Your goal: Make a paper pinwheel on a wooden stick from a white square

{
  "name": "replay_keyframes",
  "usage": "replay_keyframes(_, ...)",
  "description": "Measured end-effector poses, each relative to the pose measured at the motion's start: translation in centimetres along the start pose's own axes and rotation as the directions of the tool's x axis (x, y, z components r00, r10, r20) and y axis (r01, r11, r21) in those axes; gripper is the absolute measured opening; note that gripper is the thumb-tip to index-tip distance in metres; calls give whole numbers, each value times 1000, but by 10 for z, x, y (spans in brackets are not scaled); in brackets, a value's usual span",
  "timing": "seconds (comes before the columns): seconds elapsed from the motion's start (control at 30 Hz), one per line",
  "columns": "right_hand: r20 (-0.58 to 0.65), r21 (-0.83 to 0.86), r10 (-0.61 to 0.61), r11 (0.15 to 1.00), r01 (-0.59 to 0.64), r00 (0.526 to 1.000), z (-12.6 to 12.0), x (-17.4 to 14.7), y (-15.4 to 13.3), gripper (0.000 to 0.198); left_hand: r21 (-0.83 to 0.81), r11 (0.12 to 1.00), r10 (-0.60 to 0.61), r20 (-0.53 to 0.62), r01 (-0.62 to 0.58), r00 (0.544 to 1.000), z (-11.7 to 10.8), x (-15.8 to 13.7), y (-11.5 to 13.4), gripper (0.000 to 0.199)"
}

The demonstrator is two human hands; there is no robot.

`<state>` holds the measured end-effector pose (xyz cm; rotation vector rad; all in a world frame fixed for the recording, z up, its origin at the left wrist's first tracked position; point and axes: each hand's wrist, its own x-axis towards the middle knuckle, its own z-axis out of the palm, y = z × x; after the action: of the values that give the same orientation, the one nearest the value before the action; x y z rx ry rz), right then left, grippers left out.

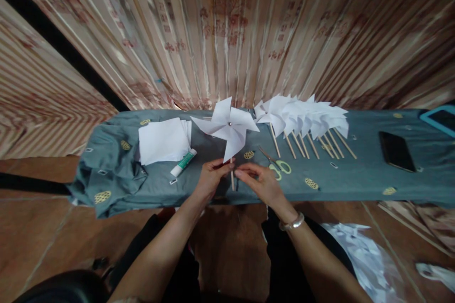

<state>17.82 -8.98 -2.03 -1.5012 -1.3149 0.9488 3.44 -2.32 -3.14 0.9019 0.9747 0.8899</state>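
Both hands met at the near edge of the desk point(355, 184), which was draped in a grey-green cloth with small yellow patterns. The left hand point(209, 180) pinched the wooden stick point(232, 177) of a white paper pinwheel point(227, 125) between thumb and fingertips, its grip narrow and closed on the stick just below the paper blades. The right hand point(261, 182), a silver bangle point(292, 222) on its wrist, lay just beside the stick with fingertips drawn together towards it; whether that grip actually touched the stick could not be told. The pinwheel stood more or less upright above the hands, its blades fanned out around a small metal pin at the centre. To the left of it on the cloth lay a stack of white paper squares point(163, 141), with a green-and-white glue tube point(184, 162) touching its near corner. Just right of the right hand lay a pair of scissors point(275, 163) with pale green handles. Farther right, a row of finished pinwheels point(305, 120) lay overlapping, their sticks pointing toward the person. A dark phone point(396, 150) rested well apart on the right. White paper scraps point(362, 251) were on the floor beside the right forearm.
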Motion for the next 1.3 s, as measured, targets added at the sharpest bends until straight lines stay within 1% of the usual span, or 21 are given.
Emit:
replay_keyframes(0.03, 43, 2, 7, 1000, -7, 999, 2, -2, 0, 26, -31, 999, -15, -13, 15, 1000, 0, 1, 1, 37)
replay_keyframes(0.1, 83, 3, 31, 1000, -31, 996, 7, -4, 1, 25, -81, 996, -39, -24, 37, 999, 1, 1, 3, 38)
replay_keyframes(0.27, 92, 15, 50, 999, -52, 994, 20, -3, 4, 16, -123, 992, -38, 3, 38, 999, 3, 1, 9, 37)
replay_keyframes(0.4, 64, 18, 60, 998, -61, 996, 20, 2, 6, 17, -144, 989, -40, 9, 41, 999, 4, 1, 11, 41)
replay_keyframes(0.47, 33, 35, 51, 998, -52, 998, 12, 7, 7, 20, -157, 986, -50, -6, 48, 999, 4, 2, 11, 43)
replay_keyframes(0.57, -61, 38, 31, 999, -28, 998, -12, 19, 11, 25, -151, 986, -69, -20, 65, 997, 2, 1, 10, 46)
replay_keyframes(0.63, -167, -44, 26, 998, -34, 986, -34, 28, 15, 29, -139, 988, -74, -13, 71, 997, 1, 0, 10, 46)
replay_keyframes(0.7, -243, -191, -4, 981, -44, 970, -56, 35, 22, 33, -130, 989, -74, -7, 72, 997, -1, -1, 9, 44)
replay_keyframes(0.77, -293, -300, -24, 952, -68, 956, -74, 42, 29, 39, -116, 991, -73, -1, 73, 997, -3, -1, 8, 43)
replay_keyframes(0.87, -320, -448, -2, 881, -150, 947, -89, 49, 37, 37, -99, 993, -69, 0, 69, 998, -4, -2, 7, 43)
replay_keyframes(0.93, -327, -545, 22, 812, -208, 945, -93, 53, 40, 34, -94, 993, -68, 3, 68, 998, -5, -2, 6, 42)
replay_keyframes(1.03, -319, -644, 47, 722, -253, 946, -94, 57, 41, 32, -89, 993, -71, 14, 72, 997, -5, -2, 5, 41)
replay_keyframes(1.23, -285, -781, 85, 557, -282, 955, -97, 62, 42, 29, -41, 997, -62, 14, 63, 998, -7, -2, 1, 40)
replay_keyframes(1.3, -274, -803, 103, 523, -286, 956, -97, 63, 42, 28, -31, 998, -61, 16, 61, 998, -7, -3, 1, 39)
